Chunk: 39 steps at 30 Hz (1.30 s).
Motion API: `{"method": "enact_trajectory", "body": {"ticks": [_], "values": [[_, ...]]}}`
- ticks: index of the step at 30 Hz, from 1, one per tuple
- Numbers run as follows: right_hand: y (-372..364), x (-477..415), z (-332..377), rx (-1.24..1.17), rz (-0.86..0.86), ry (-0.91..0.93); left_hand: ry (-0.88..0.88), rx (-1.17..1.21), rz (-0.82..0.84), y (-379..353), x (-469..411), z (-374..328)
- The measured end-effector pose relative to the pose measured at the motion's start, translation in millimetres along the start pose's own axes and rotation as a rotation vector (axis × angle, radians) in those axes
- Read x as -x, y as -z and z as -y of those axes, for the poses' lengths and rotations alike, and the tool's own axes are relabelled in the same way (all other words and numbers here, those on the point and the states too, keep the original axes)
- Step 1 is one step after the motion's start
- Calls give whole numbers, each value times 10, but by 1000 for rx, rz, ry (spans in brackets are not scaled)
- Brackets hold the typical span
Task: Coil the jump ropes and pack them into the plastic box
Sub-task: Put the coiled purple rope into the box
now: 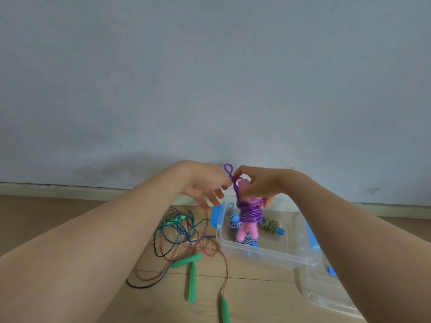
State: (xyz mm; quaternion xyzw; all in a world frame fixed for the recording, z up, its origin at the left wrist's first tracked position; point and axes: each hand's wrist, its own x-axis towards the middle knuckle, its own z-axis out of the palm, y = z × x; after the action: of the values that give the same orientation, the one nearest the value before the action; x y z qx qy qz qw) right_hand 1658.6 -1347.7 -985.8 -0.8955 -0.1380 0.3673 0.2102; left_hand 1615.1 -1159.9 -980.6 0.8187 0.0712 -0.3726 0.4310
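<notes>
Purple rope is wound around pink handles, gripped by the right hand above the plastic box. Left hand pinches its loose looped end, other fingers spread. Green-handled ropes lie tangled on the floor, left.

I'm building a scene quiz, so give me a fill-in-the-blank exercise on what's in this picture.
1. The rope wound around the pink handles is ____.
2. The right hand holds that bundle above the clear plastic ____.
3. The loose ropes on the floor have ____ handles.
4. The left hand pinches the rope's free ____.

Missing words: purple; box; green; loop
</notes>
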Motion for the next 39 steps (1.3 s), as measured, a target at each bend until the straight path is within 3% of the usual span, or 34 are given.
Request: {"method": "enact_trajectory", "body": {"ticks": [3, 10, 14, 18, 23, 27, 34, 39], "values": [[-33, 66, -190, 391, -30, -31, -29, -296, -56, -62, -109, -41], [-314, -107, -597, 729, 118, -142, -67, -760, -115, -96, -303, 117], [-428, -218, -467, 795, -79, -84, 8, -890, -87, -72, -381, 260], [-575, -298, 84, 654, -220, 110, 71, -922, -85, 53, -323, 374], [-1064, -391, 673, 422, 93, 238, 170, -914, -110, 330, -218, 687], [-1592, -581, 829, 666, 43, 366, 204, -907, -142, 536, -138, 948], [-2252, -876, 759, 877, 287, 197, 144, -892, -162, 720, -15, 1155], [-2526, -925, 595, 819, 217, 86, 121, -845, -169, 752, 23, 1184]]}}
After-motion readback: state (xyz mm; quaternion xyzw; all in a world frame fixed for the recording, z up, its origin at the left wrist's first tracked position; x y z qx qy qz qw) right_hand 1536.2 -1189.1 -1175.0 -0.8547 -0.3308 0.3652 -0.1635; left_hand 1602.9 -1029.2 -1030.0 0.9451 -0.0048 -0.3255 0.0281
